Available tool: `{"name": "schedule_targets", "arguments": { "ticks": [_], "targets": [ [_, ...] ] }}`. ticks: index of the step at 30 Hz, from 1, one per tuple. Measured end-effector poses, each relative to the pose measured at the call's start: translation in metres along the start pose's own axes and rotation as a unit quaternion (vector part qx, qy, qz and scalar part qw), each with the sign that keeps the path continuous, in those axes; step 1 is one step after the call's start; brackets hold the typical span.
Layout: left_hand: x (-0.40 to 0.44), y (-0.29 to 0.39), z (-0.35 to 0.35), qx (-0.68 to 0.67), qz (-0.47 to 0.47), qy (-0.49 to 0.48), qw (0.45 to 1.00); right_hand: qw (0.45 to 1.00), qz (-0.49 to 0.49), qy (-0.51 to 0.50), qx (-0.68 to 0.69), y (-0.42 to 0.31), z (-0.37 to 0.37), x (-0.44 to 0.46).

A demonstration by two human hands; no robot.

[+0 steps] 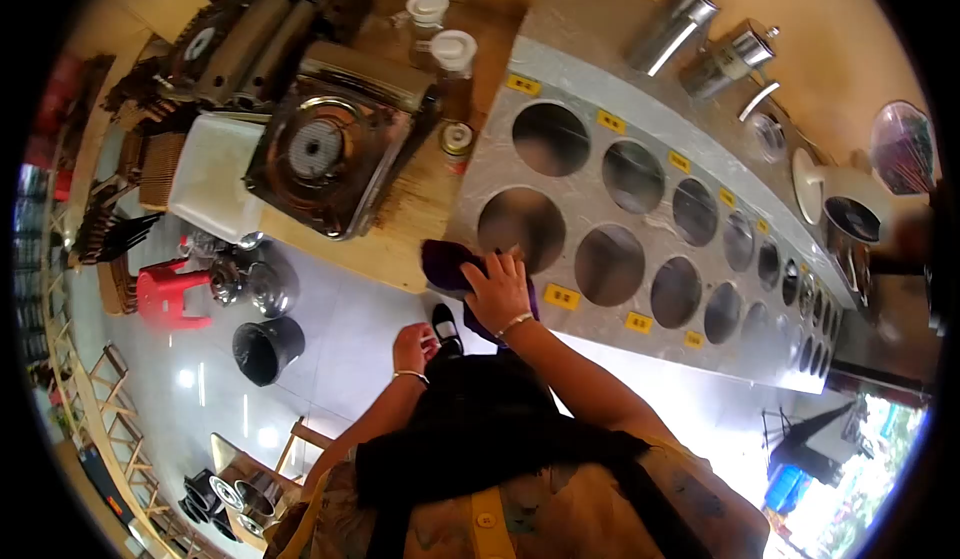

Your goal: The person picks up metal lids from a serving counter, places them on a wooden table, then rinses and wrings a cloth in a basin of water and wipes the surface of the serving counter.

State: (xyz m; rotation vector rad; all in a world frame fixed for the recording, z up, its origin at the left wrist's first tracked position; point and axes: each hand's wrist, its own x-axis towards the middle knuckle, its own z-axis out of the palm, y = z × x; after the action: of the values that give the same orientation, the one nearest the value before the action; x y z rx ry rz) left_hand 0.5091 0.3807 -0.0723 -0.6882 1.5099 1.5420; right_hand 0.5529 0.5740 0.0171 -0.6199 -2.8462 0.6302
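My right hand [499, 297] presses on a dark purple cloth [445, 262] at the near left corner of a grey counter [580, 204] with round wells. Its fingers are stretched over the cloth, close to the nearest well [521, 227], and part of the cloth hangs below the hand. Lower and to the left, my left hand [414, 348] is held in front of my body with its fingers curled in. A small pale spot shows at its fingertips; what it is, I cannot make out.
A gas stove [318, 149], a small can [456, 141] and white-lidded jars [453, 54] stand on the wooden table [345, 249]. Metal canisters [680, 21] line the counter's back. A red stool [170, 294] and a black bin [265, 349] are on the floor at left.
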Motion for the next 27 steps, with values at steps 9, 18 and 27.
{"name": "schedule_targets", "arguments": {
  "ticks": [9,18,27],
  "targets": [
    [0.051,0.052,0.099,-0.065,-0.048,0.173,0.982,0.982,0.186,0.012,0.016,0.086,-0.073,-0.087],
    [0.062,0.060,0.145,0.298,-0.129,0.414,0.850,0.973,0.149,0.128,-0.124,0.149,-0.042,0.042],
    [0.033,0.089,0.163,0.148,-0.102,0.504,0.845,0.940,0.019,-0.338,0.051,0.082,-0.052,-0.103]
  ]
}}
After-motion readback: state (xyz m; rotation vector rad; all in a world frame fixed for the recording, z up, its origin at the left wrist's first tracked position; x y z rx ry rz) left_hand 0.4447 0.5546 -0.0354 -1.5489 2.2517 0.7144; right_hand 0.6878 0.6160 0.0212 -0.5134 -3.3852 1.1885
